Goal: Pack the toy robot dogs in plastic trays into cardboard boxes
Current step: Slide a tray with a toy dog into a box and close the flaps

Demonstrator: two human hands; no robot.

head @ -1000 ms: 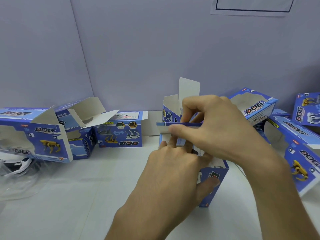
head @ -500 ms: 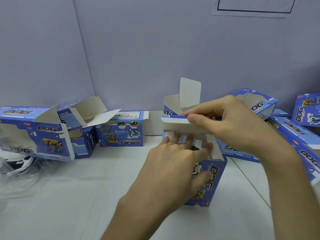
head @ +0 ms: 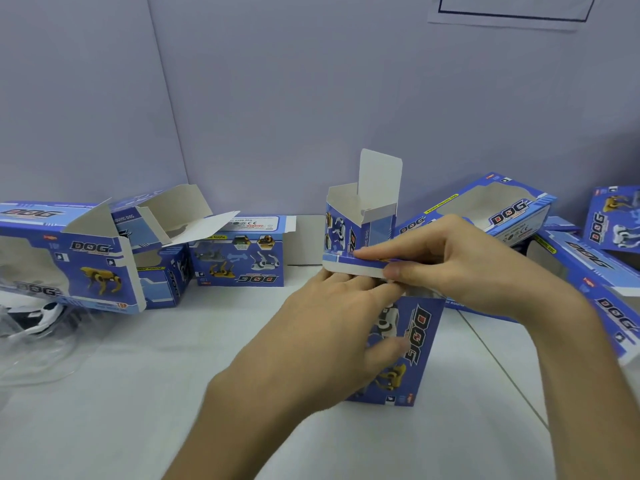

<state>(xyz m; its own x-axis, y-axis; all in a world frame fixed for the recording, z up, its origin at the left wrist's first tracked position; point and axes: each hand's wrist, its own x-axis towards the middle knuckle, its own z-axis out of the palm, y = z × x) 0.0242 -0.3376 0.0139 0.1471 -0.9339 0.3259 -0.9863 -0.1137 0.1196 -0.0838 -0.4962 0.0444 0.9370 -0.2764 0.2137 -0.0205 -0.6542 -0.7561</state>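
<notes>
Step in hand: judged to be closing the upright box (head: 415, 351), which stood at five o'clock of the view. Its top flap (head: 356, 268) was held level over the mouth and not yet tucked.
Next move: likely called for steering the flap's edge down inside the front wall and pressing it flat, with the body braced so the thin card did not buckle.
Left hand (head: 322, 341): wrapped round the upright box, with fingers over the top rim beneath the flap and the thumb on the printed front.
Right hand (head: 474, 271): thumb and forefinger were narrow, pinching the top flap.
Contents: hidden, so whether a tray sat inside could not be told.
Toy dog in tray (head: 45, 311): one counted, white and black in clear plastic. It lay at eight o'clock on the table (head: 138, 410), well apart from both hands.
Boxes at nine o'clock: three counted. These were a left windowed box (head: 86, 258), an open-flapped box (head: 166, 233) behind it, and a back-printed box (head: 242, 261) lying on its side.
Open-topped box (head: 360, 223): one, upright, at eleven o'clock of the upright box and just behind it.
Boxes at three o'clock: at least three, namely a right windowed box (head: 502, 209), a long box (head: 588, 282) and a leaning box (head: 616, 220). They overlapped, so more might have lain beneath.
Boxes in all: eight at least, one of them in hand.
</notes>
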